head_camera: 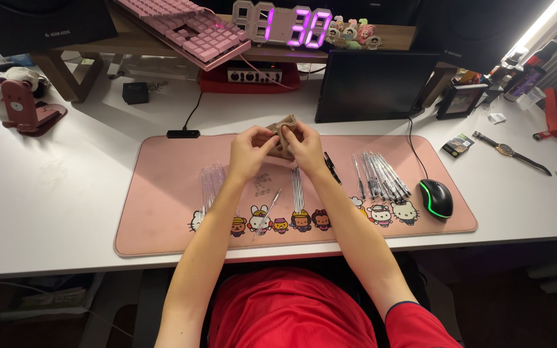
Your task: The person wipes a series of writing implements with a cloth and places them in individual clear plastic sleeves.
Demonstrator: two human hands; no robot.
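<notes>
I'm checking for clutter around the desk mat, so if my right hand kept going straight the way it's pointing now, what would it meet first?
The right hand points up and left, toward the left hand. First in its line is the small tan pouch that both hands pinch, then the left hand itself. Depth is hard to judge from above.

A mouse [436,197] lies right of the pens [381,175] on the desk mat [162,219], keyboard [185,29] behind.
</notes>
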